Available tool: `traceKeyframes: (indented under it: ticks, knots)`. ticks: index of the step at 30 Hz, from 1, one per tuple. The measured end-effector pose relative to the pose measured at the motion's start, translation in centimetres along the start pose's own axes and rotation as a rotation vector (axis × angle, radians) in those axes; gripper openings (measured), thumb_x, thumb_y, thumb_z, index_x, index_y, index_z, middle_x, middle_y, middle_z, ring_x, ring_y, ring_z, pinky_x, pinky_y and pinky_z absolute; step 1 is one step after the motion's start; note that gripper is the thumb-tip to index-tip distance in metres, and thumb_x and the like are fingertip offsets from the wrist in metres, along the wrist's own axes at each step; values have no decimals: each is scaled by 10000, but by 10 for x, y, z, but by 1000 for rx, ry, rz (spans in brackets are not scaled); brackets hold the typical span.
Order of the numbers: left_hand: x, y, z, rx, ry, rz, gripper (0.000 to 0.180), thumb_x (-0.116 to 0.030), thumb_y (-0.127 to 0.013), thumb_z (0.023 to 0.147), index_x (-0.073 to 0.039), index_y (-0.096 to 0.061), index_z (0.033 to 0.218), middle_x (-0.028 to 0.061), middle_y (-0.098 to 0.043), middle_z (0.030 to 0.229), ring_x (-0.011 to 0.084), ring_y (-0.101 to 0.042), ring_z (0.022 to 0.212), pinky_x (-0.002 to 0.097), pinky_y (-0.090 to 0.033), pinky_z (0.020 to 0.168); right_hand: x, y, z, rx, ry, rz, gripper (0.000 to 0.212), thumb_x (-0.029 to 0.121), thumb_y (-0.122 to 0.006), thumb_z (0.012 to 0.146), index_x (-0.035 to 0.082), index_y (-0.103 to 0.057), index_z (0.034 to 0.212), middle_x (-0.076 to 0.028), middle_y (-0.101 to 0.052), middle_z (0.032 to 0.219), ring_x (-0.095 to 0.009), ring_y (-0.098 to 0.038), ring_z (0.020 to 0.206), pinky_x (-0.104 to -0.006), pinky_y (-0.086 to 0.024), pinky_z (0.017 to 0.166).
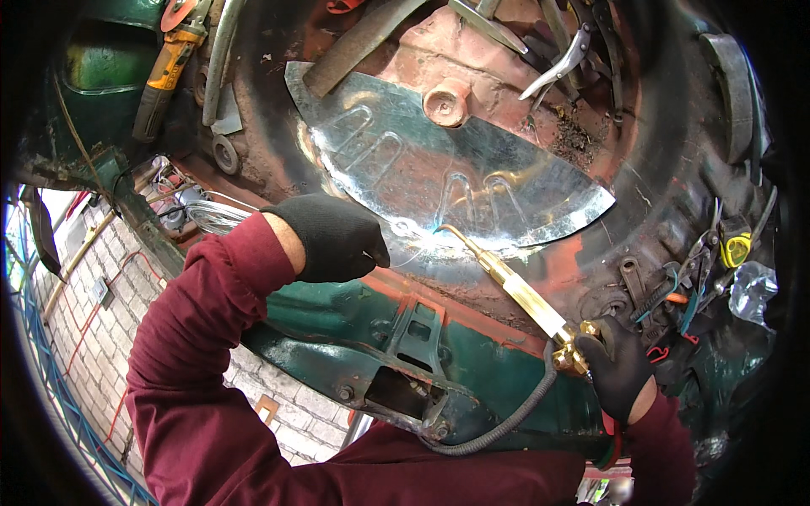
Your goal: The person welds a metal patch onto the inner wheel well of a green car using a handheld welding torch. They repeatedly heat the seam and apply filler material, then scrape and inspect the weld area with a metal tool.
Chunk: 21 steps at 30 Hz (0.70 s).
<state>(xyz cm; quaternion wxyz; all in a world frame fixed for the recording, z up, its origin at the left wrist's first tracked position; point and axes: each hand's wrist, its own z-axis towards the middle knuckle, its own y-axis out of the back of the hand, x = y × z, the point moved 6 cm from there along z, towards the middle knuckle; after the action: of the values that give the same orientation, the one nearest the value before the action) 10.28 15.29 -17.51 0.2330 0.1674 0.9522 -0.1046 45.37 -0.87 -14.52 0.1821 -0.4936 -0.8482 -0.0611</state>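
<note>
My right hand (620, 367), in a black glove, is closed around the valve end of a brass gas welding torch (531, 299). The torch's bent tip (450, 228) points at a bright glowing spot on the lower edge of a curved sheet-metal patch (396, 126). My left hand (333, 239), also black-gloved, is pinched on a thin filler wire (411, 259), whose far end runs toward the glow. Several pressed ridges mark the patch, which lies on a reddish-brown and dark metal panel. A ribbed hose (506, 434) curves down from the torch.
An orange angle grinder (169, 72) lies at the upper left, near a coil of wire (221, 217). Pliers and shears (565, 63) rest beyond the patch. At right are a yellow tape measure (737, 244) and several hand tools. A green metal frame (337, 337) crosses in front.
</note>
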Motion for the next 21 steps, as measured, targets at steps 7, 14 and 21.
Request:
traceKeyframes:
  ticks: [7, 14, 21]
  knots:
    - [1, -1, 3, -7, -9, 12, 291, -228, -662, 980, -155, -860, 1179, 157, -822, 1119, 369, -790, 1018, 464, -630, 939, 1, -3, 3, 11, -1, 39, 320, 274, -682, 1087, -43, -670, 1129, -231, -733, 877, -298, -737, 806, -427, -549, 751]
    - [4, -2, 4, -6, -9, -3, 295, -234, -666, 978, -153, -857, 1187, 160, -822, 1121, 374, -789, 1026, 469, -628, 944, 0, -1, 6, 40, -34, 25, 321, 264, -662, 1101, -56, -675, 1127, -220, -725, 879, -264, -706, 801, -409, -543, 763]
    - [5, -4, 6, -8, 8, -6, 296, -232, -667, 978, -152, -858, 1190, 158, -824, 1118, 369, -793, 1016, 466, -630, 944, -6, -5, 8, 48, -38, 81, 323, 262, -654, 1110, -59, -684, 1128, -205, -725, 876, -222, -691, 805, -395, -540, 760]
